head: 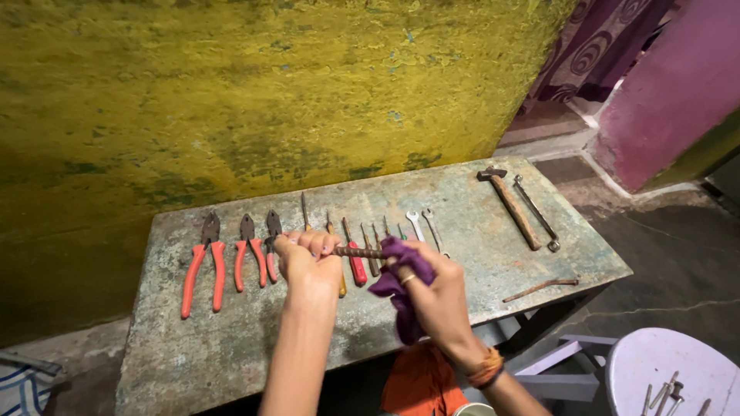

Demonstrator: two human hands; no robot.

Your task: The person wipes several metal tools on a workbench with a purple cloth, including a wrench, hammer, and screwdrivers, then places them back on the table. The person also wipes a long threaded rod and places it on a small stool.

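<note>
My left hand (307, 260) is closed around one end of a thin dark metal rod (358, 252), held level above the worn table (231, 339). My right hand (435, 296) grips a purple cloth (397, 289) wrapped over the rod's other end. Under my hands lies a row of tools: three orange-handled pliers (204, 266), several screwdrivers (356, 266) and two small spanners (420, 223).
A wooden-handled hammer (510, 204) and a long spanner (537, 212) lie at the table's right end, a bent rusty rod (541, 288) near the front right edge. A yellow-green wall stands behind. A white stool (671, 370) with metal bits is at lower right.
</note>
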